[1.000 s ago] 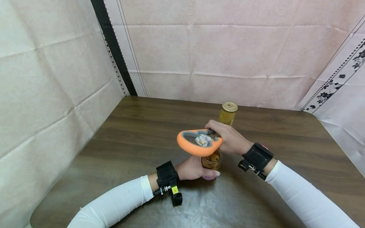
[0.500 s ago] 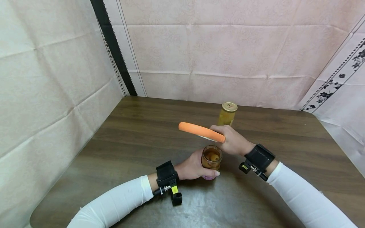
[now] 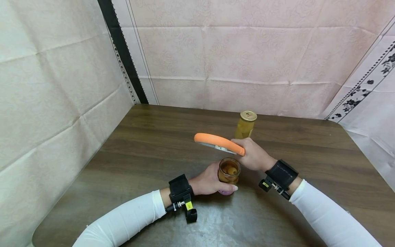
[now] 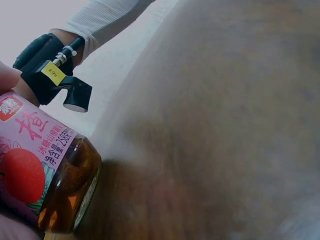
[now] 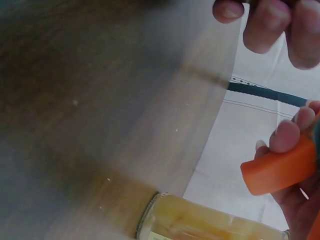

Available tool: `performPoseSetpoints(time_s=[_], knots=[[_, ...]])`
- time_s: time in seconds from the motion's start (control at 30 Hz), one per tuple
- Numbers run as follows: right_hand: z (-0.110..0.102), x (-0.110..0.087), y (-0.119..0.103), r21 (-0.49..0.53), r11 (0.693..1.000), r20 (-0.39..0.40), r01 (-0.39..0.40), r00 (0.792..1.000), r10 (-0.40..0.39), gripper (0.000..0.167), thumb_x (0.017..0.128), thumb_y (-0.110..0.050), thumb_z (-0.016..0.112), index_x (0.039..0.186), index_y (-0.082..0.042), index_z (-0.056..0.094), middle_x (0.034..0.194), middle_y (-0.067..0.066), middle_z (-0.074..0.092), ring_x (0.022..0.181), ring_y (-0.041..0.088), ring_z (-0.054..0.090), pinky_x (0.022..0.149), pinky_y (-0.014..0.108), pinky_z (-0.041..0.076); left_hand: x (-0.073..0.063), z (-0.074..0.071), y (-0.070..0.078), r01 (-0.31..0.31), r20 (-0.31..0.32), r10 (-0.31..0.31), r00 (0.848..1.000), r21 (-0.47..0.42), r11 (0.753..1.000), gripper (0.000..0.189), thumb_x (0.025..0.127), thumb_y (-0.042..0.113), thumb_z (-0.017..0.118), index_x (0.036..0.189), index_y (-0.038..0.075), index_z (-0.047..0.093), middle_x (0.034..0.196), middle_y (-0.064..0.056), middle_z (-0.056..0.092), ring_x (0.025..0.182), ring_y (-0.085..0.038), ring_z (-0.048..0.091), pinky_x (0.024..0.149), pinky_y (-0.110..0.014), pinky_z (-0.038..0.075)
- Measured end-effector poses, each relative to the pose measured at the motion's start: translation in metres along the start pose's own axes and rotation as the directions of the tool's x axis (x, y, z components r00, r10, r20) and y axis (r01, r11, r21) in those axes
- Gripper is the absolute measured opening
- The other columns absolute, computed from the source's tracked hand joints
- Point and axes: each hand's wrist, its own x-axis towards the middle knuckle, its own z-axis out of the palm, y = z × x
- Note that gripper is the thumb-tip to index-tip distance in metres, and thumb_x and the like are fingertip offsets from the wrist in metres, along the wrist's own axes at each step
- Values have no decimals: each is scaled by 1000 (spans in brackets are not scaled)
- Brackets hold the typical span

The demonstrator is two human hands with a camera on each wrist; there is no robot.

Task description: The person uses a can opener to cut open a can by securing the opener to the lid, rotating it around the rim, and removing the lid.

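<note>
My left hand [image 3: 208, 180] wraps round an open glass jar [image 3: 229, 170] of brown liquid with round pieces of fruit in it. The jar stands upright on the table, and its pink label [image 4: 30, 145] fills the left of the left wrist view. In my right hand [image 3: 253, 154] is an orange jar opener [image 3: 217, 140] with a grey inner edge, held tilted above and behind the jar's mouth, apart from it. A pale piece inside the opener's loop is mostly hidden. The right wrist view shows curled fingers [image 5: 286, 136] on the orange opener.
Behind my right hand stands a second jar [image 3: 246, 125], with yellow contents and a gold lid. The brown wooden table [image 3: 148, 144] meets a pale cloth wall [image 3: 247, 61] at the back and another cloth on the left.
The opener has come up off the jar and tilted onto its edge, uncovering the jar's mouth. Lately the right hand has shifted slightly rightward and toward me. The left hand and jar stay put.
</note>
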Motion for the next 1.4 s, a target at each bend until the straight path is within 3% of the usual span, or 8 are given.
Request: performPoseSetpoints(time_s=[0.23,0.5,0.63,0.73,0.9,1.4], knots=[[4,-8,2,8,999,-48,-44,998,44,28,83,8,59,105,-4,72,85,6,69,69,12,57,67,27,51,0,1,-2,18,2,-18,1000,-11,1000,63,86,16,79,140,10,47,124,-5,64,106,-3,59,100,-23,48],[5,-14,-3,52,992,-116,-116,986,121,27,78,12,54,94,-2,71,68,-1,51,53,7,42,52,25,36,0,1,-4,-11,18,12,1000,-16,1000,56,86,14,79,135,9,52,121,-6,65,105,-3,60,98,-23,50],[6,-17,-5,63,989,-139,-134,980,142,31,77,13,53,97,0,72,74,2,62,54,6,42,52,24,35,0,1,-4,-22,25,22,999,-14,1000,54,86,14,79,133,7,53,120,-9,65,103,-4,60,97,-24,50],[8,-20,-6,79,986,-139,-146,978,156,27,77,13,52,91,1,71,70,0,59,53,5,41,51,24,34,0,2,-4,-14,28,14,1000,-17,1000,53,86,13,79,132,8,53,119,-8,65,102,-3,60,96,-24,50],[12,-27,-4,151,971,-124,-187,971,206,18,81,12,50,81,0,63,59,-5,40,47,5,36,47,23,30,0,2,-4,-12,40,12,999,-18,1000,53,86,14,79,133,10,54,118,-4,65,102,-3,60,97,-24,50],[13,-35,6,155,954,-117,-257,954,276,26,81,12,49,96,4,69,59,0,49,45,11,46,45,25,37,3,-5,-1,-22,65,25,998,-39,999,57,87,12,79,136,13,50,118,-4,64,102,-7,60,100,-25,49]])
